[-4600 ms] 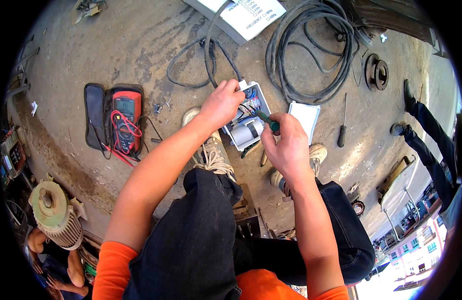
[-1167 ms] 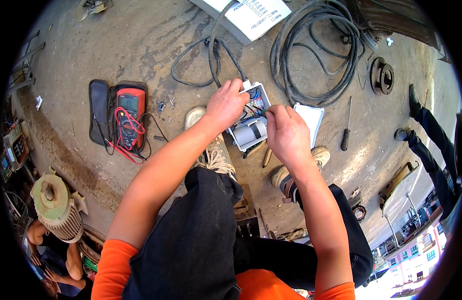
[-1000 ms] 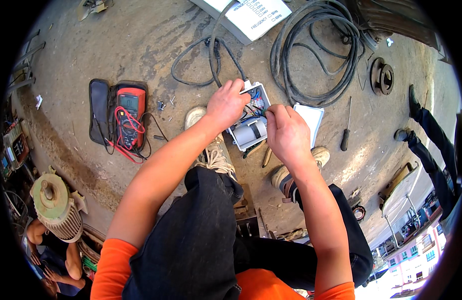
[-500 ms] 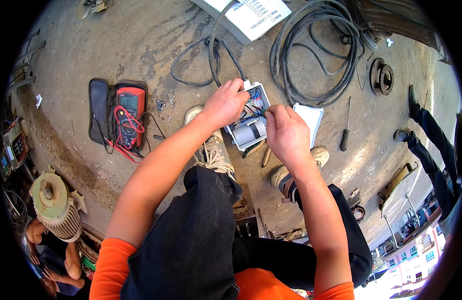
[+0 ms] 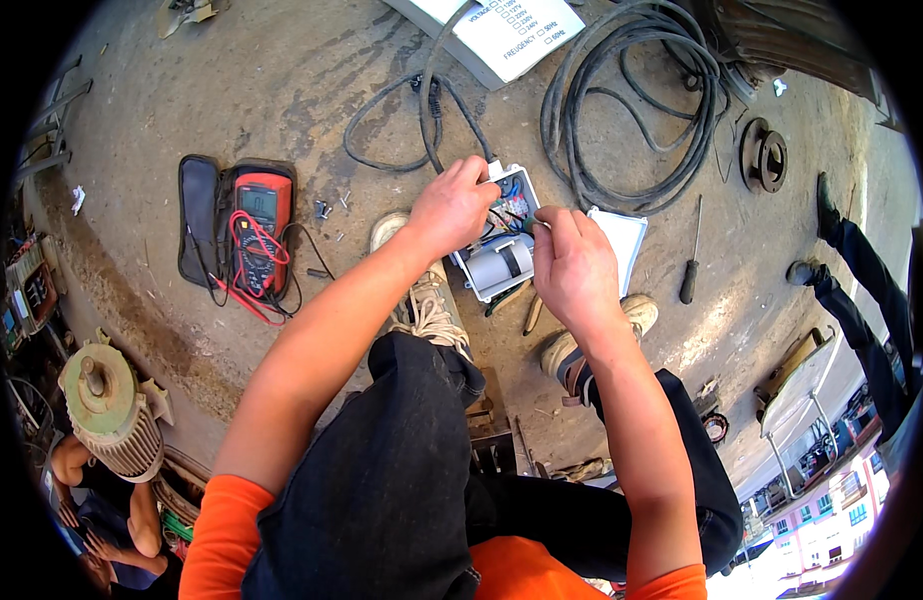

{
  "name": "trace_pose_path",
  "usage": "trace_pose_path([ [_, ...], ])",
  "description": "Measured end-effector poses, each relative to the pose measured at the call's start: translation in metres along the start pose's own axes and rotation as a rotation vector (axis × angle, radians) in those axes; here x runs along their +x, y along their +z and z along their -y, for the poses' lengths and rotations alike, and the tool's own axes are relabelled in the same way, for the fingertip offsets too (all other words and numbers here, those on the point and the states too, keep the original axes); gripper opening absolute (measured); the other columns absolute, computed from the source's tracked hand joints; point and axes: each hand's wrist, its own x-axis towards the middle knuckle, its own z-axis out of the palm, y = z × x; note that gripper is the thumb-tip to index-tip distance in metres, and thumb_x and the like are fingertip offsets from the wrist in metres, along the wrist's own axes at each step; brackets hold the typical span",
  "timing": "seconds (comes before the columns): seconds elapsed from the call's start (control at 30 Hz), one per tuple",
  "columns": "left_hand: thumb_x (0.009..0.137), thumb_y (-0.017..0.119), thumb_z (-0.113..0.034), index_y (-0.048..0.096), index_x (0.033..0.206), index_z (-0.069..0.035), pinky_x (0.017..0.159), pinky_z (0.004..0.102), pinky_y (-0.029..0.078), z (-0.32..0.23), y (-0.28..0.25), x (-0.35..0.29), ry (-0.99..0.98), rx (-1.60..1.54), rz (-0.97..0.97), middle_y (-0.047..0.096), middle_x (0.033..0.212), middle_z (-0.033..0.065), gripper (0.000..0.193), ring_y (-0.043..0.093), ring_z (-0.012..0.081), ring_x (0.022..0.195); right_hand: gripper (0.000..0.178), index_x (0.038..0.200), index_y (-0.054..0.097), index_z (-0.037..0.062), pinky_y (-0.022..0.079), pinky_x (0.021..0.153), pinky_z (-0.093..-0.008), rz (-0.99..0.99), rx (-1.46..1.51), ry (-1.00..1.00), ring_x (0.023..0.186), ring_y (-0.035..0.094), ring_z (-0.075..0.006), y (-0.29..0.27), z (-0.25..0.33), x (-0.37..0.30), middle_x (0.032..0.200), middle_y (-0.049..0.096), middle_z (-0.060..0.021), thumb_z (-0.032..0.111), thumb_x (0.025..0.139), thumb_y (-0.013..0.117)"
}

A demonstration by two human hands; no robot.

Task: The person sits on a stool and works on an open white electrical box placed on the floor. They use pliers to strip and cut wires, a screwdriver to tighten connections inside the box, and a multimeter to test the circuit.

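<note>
A white electrical control box [image 5: 463, 268] lies uncovered between my feet. It contains a grey cylindrical capacitor [image 5: 492, 271] and a small terminal area crossed by blue and dark wires [image 5: 515, 187]. My left hand [image 5: 448, 210] is closed at the box's upper left edge, its fingertips gripping there and partly hidden. From the right, my right hand [image 5: 578, 265] pinches a slim tool with a greenish handle [image 5: 530, 225], seemingly a small screwdriver, angled into the wiring. Just right of that hand lies the box's white lid [image 5: 622, 240].
A red multimeter [image 5: 261, 215] sits in its dark case at left, near loose screws [image 5: 324, 210]. Ahead are a white carton [image 5: 512, 45] and a coiled black cable [image 5: 550, 120]. A screwdriver [image 5: 690, 280] and pliers [image 5: 533, 313] lie nearby; an electric motor [image 5: 112, 410] stands left.
My right hand has shifted very slightly, and the greenish tool in it sits at a slightly different angle. My left hand stays at the box's edge.
</note>
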Motion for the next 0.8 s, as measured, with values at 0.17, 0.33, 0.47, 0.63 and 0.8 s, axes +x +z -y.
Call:
trace_pose_path([
  [0.17, 0.081, 0.067, -0.004, 0.072, 0.09, -0.007, 0.079, 0.0412, 0.053, -0.003, 0.0, 0.001, -0.021, 0.029, 0.022, 0.057, 0.101, 0.0091, 0.01, 0.061, 0.0293, 0.097, 0.026, 0.109, 0.061, 0.0024, 0.05, 0.078, -0.046, 0.0, 0.044, -0.021, 0.091, 0.06, -0.0366, -0.003, 0.004, 0.001, 0.091, 0.06, -0.0166, 0.003, 0.084, 0.069],
  [0.33, 0.081, 0.068, -0.005, 0.073, 0.09, -0.007, 0.079, 0.0414, 0.052, -0.003, -0.001, 0.001, -0.029, 0.027, 0.027, 0.057, 0.1, 0.0092, 0.01, 0.061, 0.0294, 0.096, 0.022, 0.106, 0.062, 0.0028, 0.051, 0.077, -0.0464, 0.058, 0.013, 0.078, 0.087, 0.062, -0.0364, -0.008, 0.02, 0.004, 0.087, 0.06, -0.0166, 0.008, 0.087, 0.069],
  [0.47, 0.082, 0.067, -0.005, 0.073, 0.09, -0.007, 0.079, 0.0418, 0.052, -0.004, -0.001, 0.002, -0.028, 0.033, 0.03, 0.056, 0.098, 0.0095, 0.01, 0.061, 0.0296, 0.096, 0.015, 0.101, 0.063, 0.0034, 0.052, 0.074, -0.0465, 0.141, -0.056, 0.143, 0.081, 0.063, -0.0362, -0.007, 0.016, 0.005, 0.084, 0.06, -0.0166, 0.013, 0.09, 0.067],
  [0.63, 0.082, 0.067, -0.006, 0.074, 0.089, -0.008, 0.079, 0.0421, 0.052, -0.003, 0.0, 0.001, -0.032, 0.03, 0.024, 0.056, 0.098, 0.0095, 0.01, 0.061, 0.0297, 0.095, 0.011, 0.097, 0.063, 0.0039, 0.052, 0.073, -0.0467, 0.065, 0.004, 0.057, 0.081, 0.063, -0.0364, -0.006, 0.009, 0.003, 0.086, 0.06, -0.0161, 0.011, 0.09, 0.066],
  [0.8, 0.081, 0.068, -0.006, 0.074, 0.088, -0.008, 0.079, 0.0421, 0.052, -0.004, -0.001, 0.001, -0.048, 0.037, 0.04, 0.056, 0.098, 0.009, 0.009, 0.061, 0.0296, 0.096, 0.011, 0.099, 0.063, 0.0042, 0.052, 0.073, -0.0468, 0.086, 0.025, 0.055, 0.082, 0.063, -0.0368, -0.007, 0.008, 0.004, 0.086, 0.06, -0.0157, 0.009, 0.089, 0.066],
])
